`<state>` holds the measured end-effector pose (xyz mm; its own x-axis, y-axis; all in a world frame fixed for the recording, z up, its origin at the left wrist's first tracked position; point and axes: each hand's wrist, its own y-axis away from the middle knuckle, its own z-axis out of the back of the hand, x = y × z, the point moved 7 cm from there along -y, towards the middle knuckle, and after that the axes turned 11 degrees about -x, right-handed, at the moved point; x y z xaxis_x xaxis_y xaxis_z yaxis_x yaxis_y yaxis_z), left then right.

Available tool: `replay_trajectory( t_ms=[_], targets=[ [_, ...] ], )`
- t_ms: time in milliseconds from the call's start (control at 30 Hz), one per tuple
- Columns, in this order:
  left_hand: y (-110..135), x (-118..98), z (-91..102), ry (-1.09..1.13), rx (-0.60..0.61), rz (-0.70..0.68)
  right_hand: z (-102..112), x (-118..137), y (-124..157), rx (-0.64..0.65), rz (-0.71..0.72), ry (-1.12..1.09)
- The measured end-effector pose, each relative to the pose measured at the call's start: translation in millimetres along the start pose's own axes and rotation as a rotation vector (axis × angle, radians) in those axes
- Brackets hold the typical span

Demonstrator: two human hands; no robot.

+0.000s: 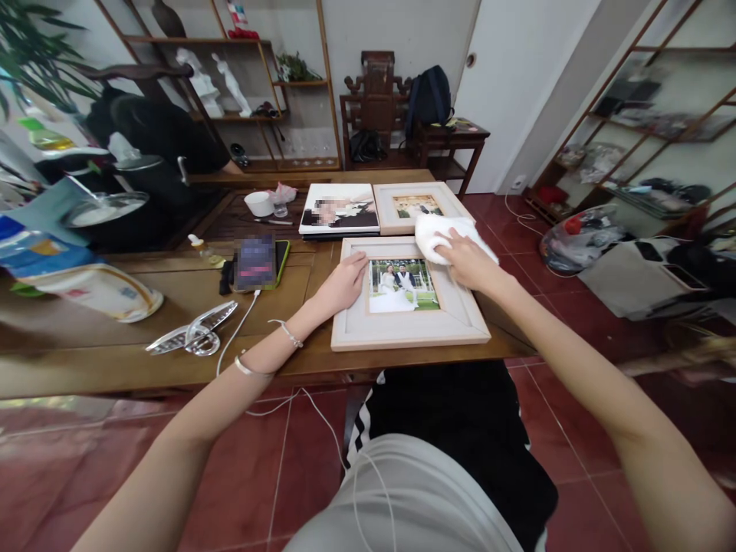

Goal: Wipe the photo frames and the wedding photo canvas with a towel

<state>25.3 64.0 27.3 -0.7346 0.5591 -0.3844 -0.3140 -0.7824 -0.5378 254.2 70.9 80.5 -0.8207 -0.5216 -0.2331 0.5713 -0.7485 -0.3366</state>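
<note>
A light wooden picture frame (411, 336) with a wide pale mat and a photo of two seated people lies flat at the table's front edge. My left hand (347, 284) grips its left side, the fingers bent over the rim onto the mat. Bunched under the fingers of my right hand (467, 259) is a white cloth (435, 230), which covers the frame's upper right corner. Just behind lies a second wooden picture frame (391, 220), partly hidden by the cloth. Beside that one, a photo album (339, 208) with two people on its cover lies flat.
On the wooden table (299, 295) to the left are a phone (256, 264) with a white cable, a clear hair claw (195, 330), a dropper bottle (205, 251), a white cup (259, 203) and a large plastic pack (86, 276). Someone in dark clothes (158, 134) is across the table.
</note>
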Motion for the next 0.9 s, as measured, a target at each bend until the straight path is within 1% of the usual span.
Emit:
replay_trajectory(
  t_ms=[33, 100, 167, 233, 267, 300, 400, 467, 500, 567, 667, 700, 733, 800, 900],
  targets=[
    [0.2, 1.7, -1.0, -0.001, 0.003, 0.007, -3.1, 3.4, 0.2, 0.012, -0.017, -0.024],
    [0.8, 4.2, -2.5, -0.001, 0.008, 0.017, -2.1, 8.1, 1.9, 0.018, -0.062, -0.049],
    [1.7, 4.7, -2.8, 0.006, 0.008, 0.015, 5.4, 10.8, 5.6, 0.041, -0.078, -0.056],
    [2.4, 4.0, -2.3, 0.007, 0.008, 0.008, 18.3, 7.0, 9.5, 0.051, -0.106, -0.042],
    [2.6, 3.6, -1.9, 0.005, 0.008, 0.007, 27.0, 1.7, 10.5, 0.026, -0.140, -0.025],
    [2.7, 3.0, -1.3, 0.002, 0.008, 0.005, 37.0, -5.4, 10.8, -0.028, -0.185, -0.003],
    [2.4, 0.8, 0.0, -0.007, 0.011, -0.005, 63.9, -24.7, 8.9, -0.257, -0.292, 0.074],
    [2.1, -0.4, 0.4, -0.010, 0.010, -0.015, 68.1, -29.0, 5.4, -0.347, -0.300, 0.106],
    [2.0, -0.6, 0.6, -0.010, 0.007, -0.018, 64.5, -28.2, 2.8, -0.352, -0.284, 0.112],
    [1.7, -0.5, 0.8, -0.009, 0.002, -0.018, 48.2, -21.0, -3.3, -0.304, -0.207, 0.092],
    [1.3, -0.1, 0.9, -0.003, 0.006, -0.011, 12.4, -1.0, -10.1, -0.146, -0.003, -0.006],
    [1.1, -0.1, 0.9, -0.002, 0.011, -0.008, 2.1, 4.3, -11.0, -0.103, 0.045, -0.035],
    [0.9, -0.1, 1.0, -0.003, 0.016, -0.003, -5.8, 7.6, -11.5, -0.078, 0.069, -0.053],
    [0.6, -0.5, 1.5, -0.010, 0.022, 0.006, -14.4, 9.3, -12.4, -0.072, 0.061, -0.067],
    [0.1, -1.4, 2.3, -0.019, 0.019, 0.013, -16.8, 11.2, -10.7, -0.069, 0.042, -0.095]
  ],
)
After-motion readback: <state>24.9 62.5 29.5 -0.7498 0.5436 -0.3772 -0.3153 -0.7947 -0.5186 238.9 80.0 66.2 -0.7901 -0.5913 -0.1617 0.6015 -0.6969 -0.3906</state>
